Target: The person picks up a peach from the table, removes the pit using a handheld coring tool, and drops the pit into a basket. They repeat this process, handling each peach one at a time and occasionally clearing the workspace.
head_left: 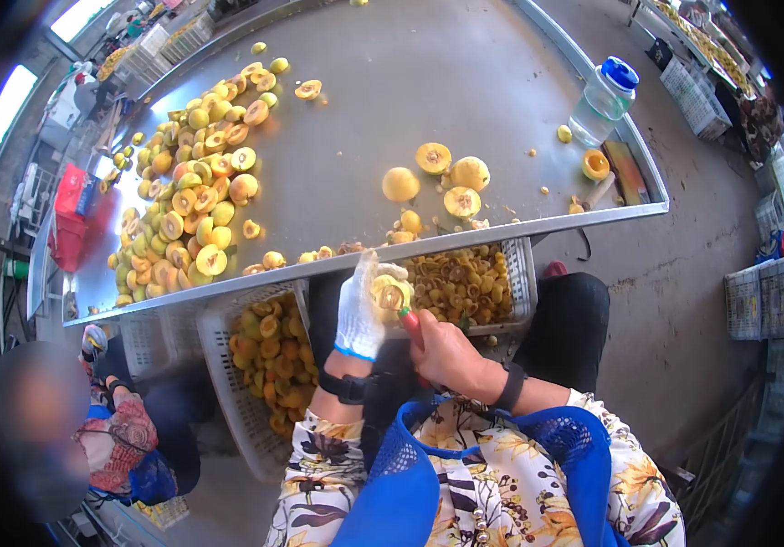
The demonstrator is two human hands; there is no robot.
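Note:
My left hand (362,314), in a white knit glove, is closed around a halved yellow peach (392,292) with its cut face turned toward me. In my bare right hand (451,351) is a pitting tool with a red and green handle (412,324); its tip meets the cut face near the pit. Both hands are just below the near edge of the metal table (346,173). Several peach halves (462,201) lie on the table just beyond my hands. Under the edge, a white crate (521,283) holds many small pitted pieces.
A heap of halved peaches (200,196) covers the table's left side. A clear bottle with a blue lid (603,102) stands at the right corner. Another crate of peach halves (273,356) sits by my left knee. A co-worker (128,428) sits at lower left.

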